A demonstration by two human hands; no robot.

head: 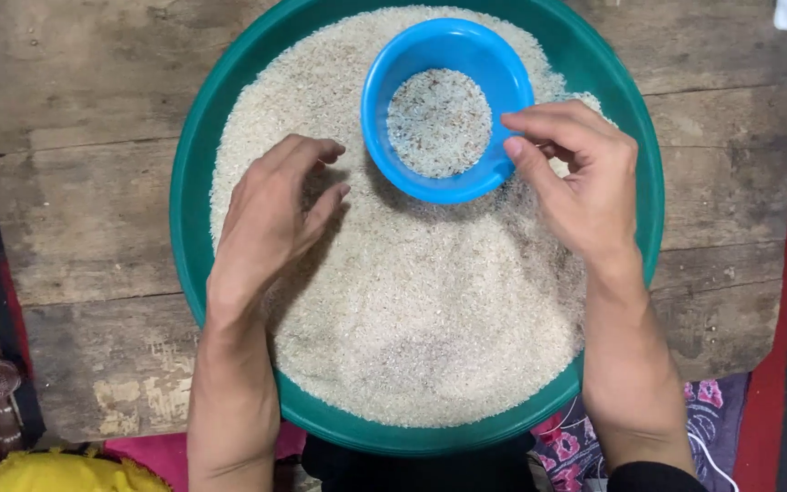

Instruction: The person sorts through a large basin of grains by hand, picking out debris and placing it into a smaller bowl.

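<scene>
Head view looking down, left hand (270, 214) lying loosely curled on rice (412, 301), right hand (580, 182) pinching by blue bowl (446, 107), bowl sitting in green basin (189, 182), wooden table (84, 109) lying underneath.

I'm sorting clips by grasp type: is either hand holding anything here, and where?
The right hand pinches the blue bowl at its near right rim. The left hand holds nothing, hovering over the rice.

The green basin's (195, 273) far rim is cut off by the top edge.
</scene>
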